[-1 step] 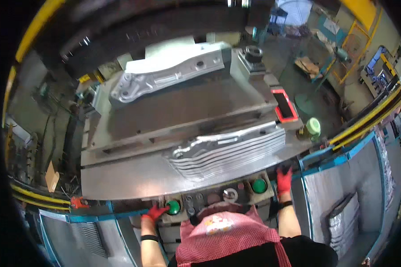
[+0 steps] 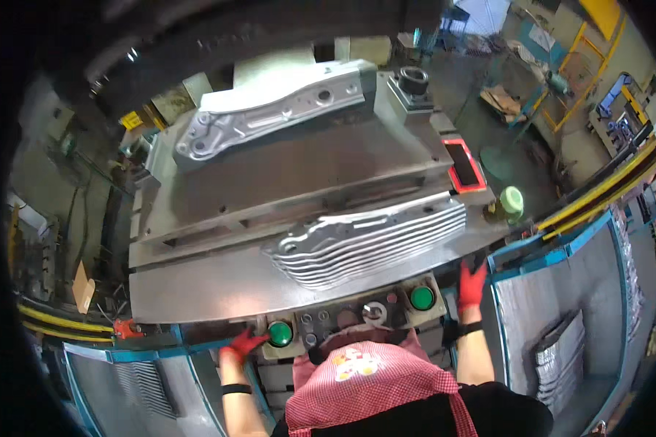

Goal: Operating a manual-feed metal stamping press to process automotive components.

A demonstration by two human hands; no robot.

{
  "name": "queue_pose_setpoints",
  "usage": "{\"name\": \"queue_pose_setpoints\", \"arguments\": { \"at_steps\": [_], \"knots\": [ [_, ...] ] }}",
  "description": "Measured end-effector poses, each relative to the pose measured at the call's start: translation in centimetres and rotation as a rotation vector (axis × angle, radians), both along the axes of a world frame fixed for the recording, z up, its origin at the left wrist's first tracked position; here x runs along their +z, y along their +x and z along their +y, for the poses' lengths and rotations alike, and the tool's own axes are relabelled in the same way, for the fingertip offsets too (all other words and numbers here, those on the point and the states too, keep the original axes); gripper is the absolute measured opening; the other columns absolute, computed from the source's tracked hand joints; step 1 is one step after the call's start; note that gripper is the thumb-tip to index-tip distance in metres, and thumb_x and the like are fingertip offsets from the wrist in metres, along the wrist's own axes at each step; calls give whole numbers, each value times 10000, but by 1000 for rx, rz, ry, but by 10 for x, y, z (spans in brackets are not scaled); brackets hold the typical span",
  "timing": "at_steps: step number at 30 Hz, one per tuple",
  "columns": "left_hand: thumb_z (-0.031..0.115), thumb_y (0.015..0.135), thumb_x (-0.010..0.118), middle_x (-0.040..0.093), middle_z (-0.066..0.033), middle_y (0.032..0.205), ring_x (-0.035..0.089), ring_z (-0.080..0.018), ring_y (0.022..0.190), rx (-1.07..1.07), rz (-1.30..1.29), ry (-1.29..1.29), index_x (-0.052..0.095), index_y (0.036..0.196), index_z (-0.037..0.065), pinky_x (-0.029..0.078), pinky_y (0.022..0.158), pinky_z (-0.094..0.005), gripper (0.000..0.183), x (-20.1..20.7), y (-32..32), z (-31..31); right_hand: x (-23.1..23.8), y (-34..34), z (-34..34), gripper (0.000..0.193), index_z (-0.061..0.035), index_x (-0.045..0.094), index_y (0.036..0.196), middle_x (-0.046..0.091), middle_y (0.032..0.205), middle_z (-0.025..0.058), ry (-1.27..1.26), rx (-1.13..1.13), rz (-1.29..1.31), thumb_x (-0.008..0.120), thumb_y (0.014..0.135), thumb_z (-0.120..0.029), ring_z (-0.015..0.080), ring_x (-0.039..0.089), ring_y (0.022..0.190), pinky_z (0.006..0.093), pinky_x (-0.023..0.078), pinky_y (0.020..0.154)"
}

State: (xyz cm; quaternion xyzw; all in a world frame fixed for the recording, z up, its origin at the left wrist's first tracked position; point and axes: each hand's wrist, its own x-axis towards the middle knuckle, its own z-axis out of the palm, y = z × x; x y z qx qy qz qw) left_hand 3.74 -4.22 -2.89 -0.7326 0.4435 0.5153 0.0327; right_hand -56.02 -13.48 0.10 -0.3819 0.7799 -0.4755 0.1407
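My left hand (image 2: 243,344), in a red glove, is open with nothing in it, just left of a green push button (image 2: 280,333) on the control panel. On the other side my right hand (image 2: 472,286), also red-gloved, has its fingers apart and empty, right of a second green push button (image 2: 421,297). Between the hands and the press lies a stack of several stamped metal panels (image 2: 372,247) on the steel bed (image 2: 197,291). Farther back, one shaped metal panel (image 2: 284,115) rests on the die (image 2: 306,160).
A red-framed phone (image 2: 464,166) and a green-lidded bottle (image 2: 512,205) are at the bed's right. Blue-edged bins (image 2: 539,291) with metal parts flank me, the left bin (image 2: 109,357) included. The dark upper press (image 2: 270,33) spans the back; yellow bars (image 2: 598,186) run along the right.
My left hand has come off the left green button and shifted left. My right hand has moved slightly up and away from the right button. More shows beneath the upper press.
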Motion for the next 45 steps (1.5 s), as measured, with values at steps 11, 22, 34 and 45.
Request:
{"name": "queue_pose_setpoints", "arguments": {
  "at_steps": [11, 22, 34, 45],
  "knots": [
    [296, 777, 662, 440, -171, 1324, 379, -324, 1251, -310, -429, -1309, 455, 1289, 75, 270, 1061, -397, 594, 281, -40, -240, 158, 149, -156, 1048, -45, 288, 1374, 339, 1379, 207, 256, 1361, 855, 770, 557, -490, 384, 291, 1286, 465, 222, 1075],
    [217, 728, 661, 590, -97, 1010, 567, -295, 973, -601, -679, -1173, 602, 1074, 195, 466, 780, -405, 352, 290, -99, -409, 149, 173, -170, 1069, -55, 312, 1367, 436, 1288, 218, 462, 1509, 725, 807, 501, -442, 375, 396, 1200, 448, 264, 1041],
    [10, 604, 643, 601, -94, 910, 566, -313, 901, -645, -581, -945, 623, 960, 96, 460, 756, -396, 367, 284, 68, -154, 144, 158, -176, 1106, -32, 262, 1391, 346, 1386, 193, 288, 1651, 633, 810, 517, -428, 339, 304, 1296, 407, 216, 1086],
    [190, 703, 636, 632, -106, 966, 589, -306, 906, -657, -563, -535, 673, 998, 173, 468, 763, -409, 297, 139, 104, -125, 158, 146, -178, 1070, -1, 334, 1351, 370, 1355, 232, 273, 1618, 632, 836, 474, -353, 366, 316, 1283, 408, 245, 1071]
  ]
}}
